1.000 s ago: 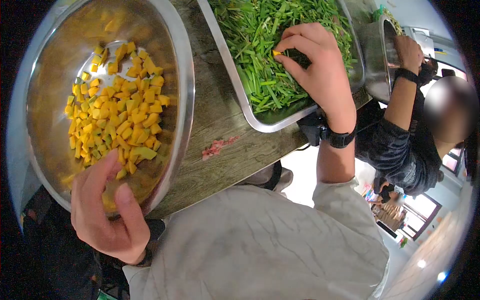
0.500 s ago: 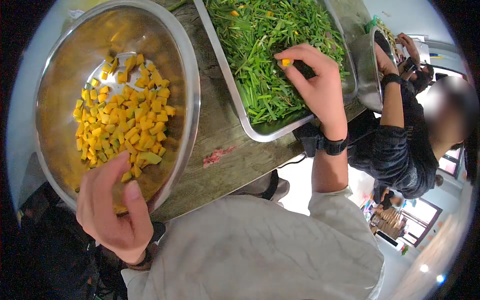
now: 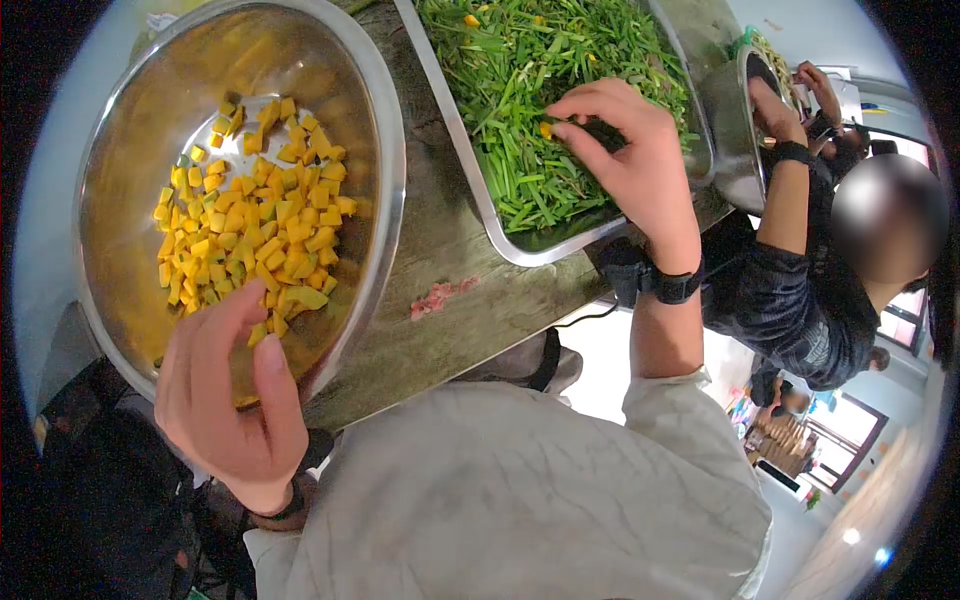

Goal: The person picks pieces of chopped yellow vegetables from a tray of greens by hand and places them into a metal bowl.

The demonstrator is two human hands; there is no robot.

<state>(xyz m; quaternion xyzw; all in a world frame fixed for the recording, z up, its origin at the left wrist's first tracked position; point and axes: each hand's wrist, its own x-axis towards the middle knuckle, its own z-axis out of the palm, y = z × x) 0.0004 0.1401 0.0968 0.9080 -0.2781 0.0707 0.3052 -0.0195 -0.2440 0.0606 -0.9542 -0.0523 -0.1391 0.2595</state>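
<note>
A wide steel bowl (image 3: 385,215) at the left holds many yellow pumpkin cubes (image 3: 250,225), some with green rind. My left hand (image 3: 225,400) hangs over the bowl's near side, thumb and index finger apart. The index fingertip is close to the cubes, and I see nothing held. To the right, a metal tray (image 3: 465,165) is filled with chopped green stalks (image 3: 520,180) and a few yellow bits. Above the greens, my right hand (image 3: 635,155) has its thumb and index finger drawn together at a small yellow pumpkin cube (image 3: 546,130). The other fingers are partly hidden.
Bowl and tray stand on a worn wooden table (image 3: 410,265) with a reddish patch (image 3: 440,298). At the right, a co-worker's arm (image 3: 785,190) reaches into another steel bowl (image 3: 735,120). More people are behind.
The pumpkin cube now shows at the right fingertips, farther left than before, when it sat between thumb and index finger. The view has shifted slightly; my left hand stays over the bowl.
</note>
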